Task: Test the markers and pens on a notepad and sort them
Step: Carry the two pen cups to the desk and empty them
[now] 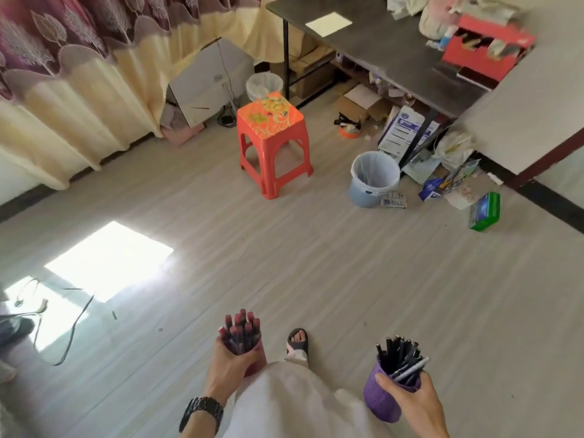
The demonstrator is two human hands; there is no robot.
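Note:
I stand on a wood floor and look down. My left hand (228, 361) grips a pink cup (255, 358) packed with several red-capped markers (241, 330). My right hand (412, 401) grips a purple woven cup (377, 396) full of several black pens (401, 355), one grey pen leaning out to the right. A white notepad sheet (328, 23) lies on the dark table (395, 55) at the far right, well away from both hands.
An orange plastic stool (271, 143) stands in the middle of the floor. A blue lined bin (373, 180), boxes and loose packets crowd the floor by the table legs. A red box (483, 49) sits on the table. Cables (68, 330) trail at the left. My sandalled foot (297, 343) shows below.

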